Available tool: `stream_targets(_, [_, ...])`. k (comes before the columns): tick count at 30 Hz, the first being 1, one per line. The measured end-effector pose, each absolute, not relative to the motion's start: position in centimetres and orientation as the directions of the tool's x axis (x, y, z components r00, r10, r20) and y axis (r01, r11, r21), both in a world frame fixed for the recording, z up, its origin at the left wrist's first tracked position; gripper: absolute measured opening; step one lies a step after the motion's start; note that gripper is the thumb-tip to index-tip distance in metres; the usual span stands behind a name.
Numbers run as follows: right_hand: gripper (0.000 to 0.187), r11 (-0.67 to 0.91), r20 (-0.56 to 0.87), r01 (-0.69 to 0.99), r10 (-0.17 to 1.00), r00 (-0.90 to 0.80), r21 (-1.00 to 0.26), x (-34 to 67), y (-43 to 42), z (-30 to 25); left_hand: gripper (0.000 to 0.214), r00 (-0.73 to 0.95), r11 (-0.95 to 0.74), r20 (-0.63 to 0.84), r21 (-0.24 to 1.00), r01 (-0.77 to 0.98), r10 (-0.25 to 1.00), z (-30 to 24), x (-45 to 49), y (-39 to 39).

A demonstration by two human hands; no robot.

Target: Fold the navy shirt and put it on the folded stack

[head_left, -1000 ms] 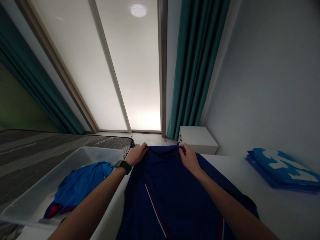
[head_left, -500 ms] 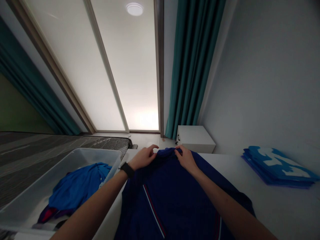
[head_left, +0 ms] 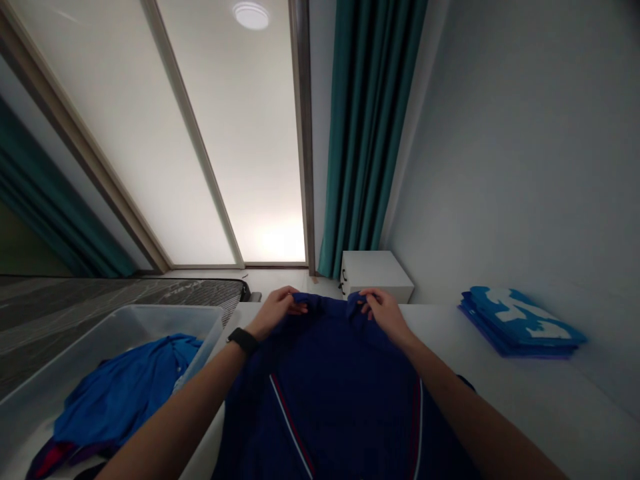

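Note:
A navy garment (head_left: pixel 345 387), likely a shirt or jacket, is spread over the white table in front of me, with a red and white stripe down each side. My left hand (head_left: pixel 279 311), with a black watch on its wrist, pinches the left part of its collar edge. At the right part of the same edge, my right hand (head_left: pixel 383 312) has its fingers closed on the cloth. Between the two hands the collar edge runs fairly straight. The lower end of the garment passes out of view at the bottom.
To the left stands a clear plastic bin (head_left: pixel 170 313) holding blue clothes (head_left: pixel 130 387). A stack of folded blue clothes (head_left: pixel 520 323) lies on the white table (head_left: pixel 530 400) at the right. Behind are a white cabinet (head_left: pixel 375 270), teal curtains (head_left: pixel 370 133) and a dark mattress (head_left: pixel 100 300).
My hands have moved apart along the collar edge, which is now stretched wider and straighter between them. The view has shifted a little to the right.

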State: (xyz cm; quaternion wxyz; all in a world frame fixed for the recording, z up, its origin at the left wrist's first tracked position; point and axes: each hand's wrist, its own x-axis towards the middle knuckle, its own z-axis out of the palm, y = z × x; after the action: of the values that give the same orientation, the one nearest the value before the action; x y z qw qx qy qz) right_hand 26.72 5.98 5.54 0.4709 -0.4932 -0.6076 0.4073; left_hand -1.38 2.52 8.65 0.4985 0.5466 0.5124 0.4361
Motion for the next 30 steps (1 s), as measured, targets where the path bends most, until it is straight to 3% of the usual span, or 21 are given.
stream_targets(3, [0.019,0.095,0.095,0.008,0.987,0.133,-0.995,31.0,7.5,4.9,0.027,-0.069,0.107,-0.111,0.992,-0.06,0.991,9.3,-4.8,3.0])
stream_targets(5, [0.016,0.087,0.064,-0.094,0.971,0.23,-0.992,33.6,8.6,4.9,0.035,-0.199,0.127,-0.138,0.989,-0.071,0.97,9.7,-6.8,3.6])
stream_targets(8, [0.01,0.129,0.092,-0.099,0.944,0.316,-0.987,36.5,10.2,5.7,0.035,-0.275,0.077,-0.085,0.996,-0.04,0.958,10.5,-8.6,4.9])
stream_targets(12, [0.012,0.17,0.131,-0.081,0.926,0.354,-0.982,38.3,12.3,7.7,0.038,-0.339,-0.034,0.023,0.999,-0.024,0.941,12.2,-9.2,6.9])
stream_targets(18, [0.014,0.377,0.317,-0.077,0.859,0.403,-0.923,39.1,13.9,9.1,0.035,-0.395,-0.175,0.156,0.985,-0.01,0.905,14.0,-9.2,8.8])
stream_targets(25, [0.016,0.354,0.304,-0.091,0.888,0.345,-0.931,39.0,15.5,10.2,0.032,-0.457,-0.156,0.129,0.987,-0.023,0.88,11.8,-9.4,9.0])
stream_targets(30, [0.019,0.208,0.159,-0.105,0.923,0.35,-0.973,38.1,16.2,9.7,0.027,-0.496,-0.098,0.044,0.992,-0.083,0.867,9.7,-9.6,8.9])
